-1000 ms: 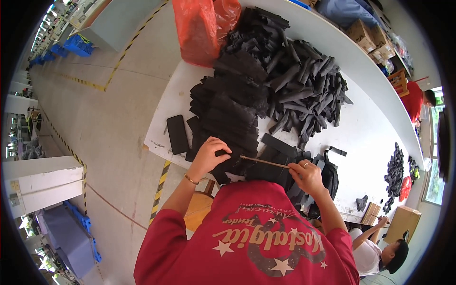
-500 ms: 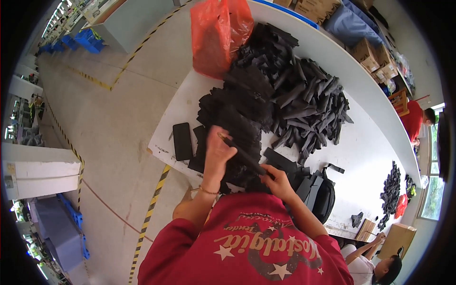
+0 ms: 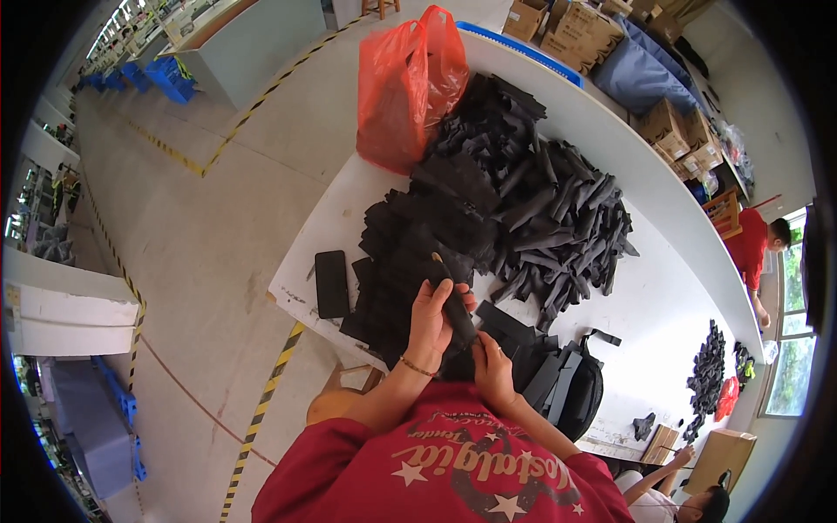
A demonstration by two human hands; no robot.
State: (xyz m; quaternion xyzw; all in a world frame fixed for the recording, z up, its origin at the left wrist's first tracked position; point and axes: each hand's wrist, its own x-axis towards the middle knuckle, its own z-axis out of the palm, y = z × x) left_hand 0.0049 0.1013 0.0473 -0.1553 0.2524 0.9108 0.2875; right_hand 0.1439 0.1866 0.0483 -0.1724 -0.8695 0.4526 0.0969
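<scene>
Above the near edge of the table, my left hand (image 3: 429,321) is closed around a black fabric piece (image 3: 457,315), narrow and tube-like. A thin tan tip (image 3: 437,258) pokes out at its far end; I cannot make out what it belongs to. My right hand (image 3: 495,373) pinches the near end of the piece. Beneath and beyond my hands lies a layered stack of black fabric pieces (image 3: 392,231). To its right is a loose heap of rolled or folded black strips (image 3: 571,222).
A black phone (image 3: 331,284) lies at the table's left edge. A red plastic bag (image 3: 392,105) stands at the far corner. Near my right arm is a black bag (image 3: 582,392). A low white partition (image 3: 645,144) borders the table; co-workers (image 3: 750,248) sit to the right.
My left hand has moved right and nearer, from the tip down onto the fabric piece, closing round it. My right hand has come slightly nearer to me. The piece is now steeper in view.
</scene>
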